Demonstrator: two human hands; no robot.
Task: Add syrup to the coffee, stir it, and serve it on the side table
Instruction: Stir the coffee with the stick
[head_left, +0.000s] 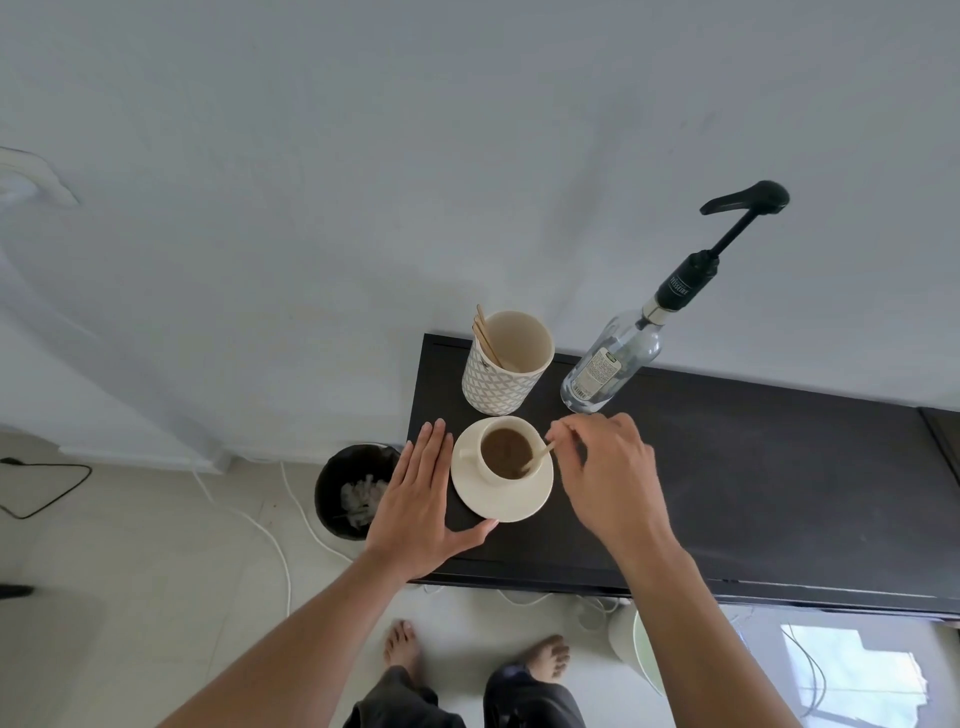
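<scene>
A cream cup of brown coffee (505, 451) stands on a cream saucer (511, 505) at the left end of a black table (753, 467). My right hand (605, 470) pinches a wooden stir stick (540, 456) whose lower end dips into the coffee. My left hand (421, 499) lies flat on the table with fingers spread, its thumb touching the saucer's near-left rim. Behind the cup, a clear syrup bottle (613, 364) with a black pump (743, 205) stands against the wall.
A patterned cup (506, 364) holding spare wooden sticks stands just behind the saucer. A black waste bin (353, 491) sits on the floor left of the table, with white cables beside it. My bare feet show below the table's front edge.
</scene>
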